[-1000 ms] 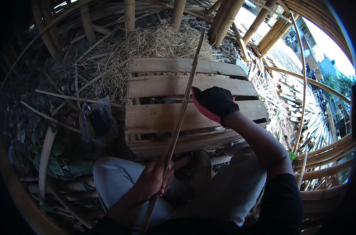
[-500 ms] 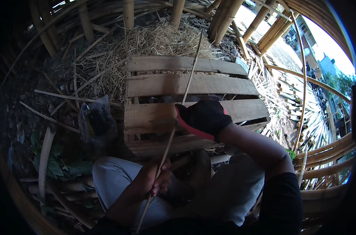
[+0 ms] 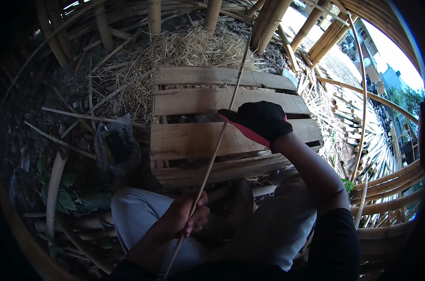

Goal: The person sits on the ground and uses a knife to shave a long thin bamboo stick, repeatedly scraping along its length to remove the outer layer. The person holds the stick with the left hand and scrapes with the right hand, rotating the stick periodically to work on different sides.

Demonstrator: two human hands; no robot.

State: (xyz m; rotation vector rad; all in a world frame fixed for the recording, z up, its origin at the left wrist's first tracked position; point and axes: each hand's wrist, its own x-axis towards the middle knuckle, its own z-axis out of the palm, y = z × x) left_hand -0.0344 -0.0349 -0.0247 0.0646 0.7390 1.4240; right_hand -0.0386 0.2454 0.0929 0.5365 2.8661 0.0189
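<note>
A long thin bamboo strip (image 3: 215,150) runs from my lap up over a wooden pallet (image 3: 193,140). My bare left hand (image 3: 188,214) grips the strip near its lower end, above my light trousers. My right hand (image 3: 257,121), in a black glove with red trim, is closed around the strip higher up, over the pallet's middle slats. The strip's top end reaches past the pallet to the straw.
A heap of dry straw (image 3: 193,47) lies behind the pallet. Bamboo poles (image 3: 268,23) stand at the back and curved bamboo slats (image 3: 362,93) pile at the right. A dark plastic bag (image 3: 116,145) and green leaves (image 3: 62,196) lie at the left.
My gloved right hand slid down the strip toward me and then back up a little; the left hand kept its grip near my lap.
</note>
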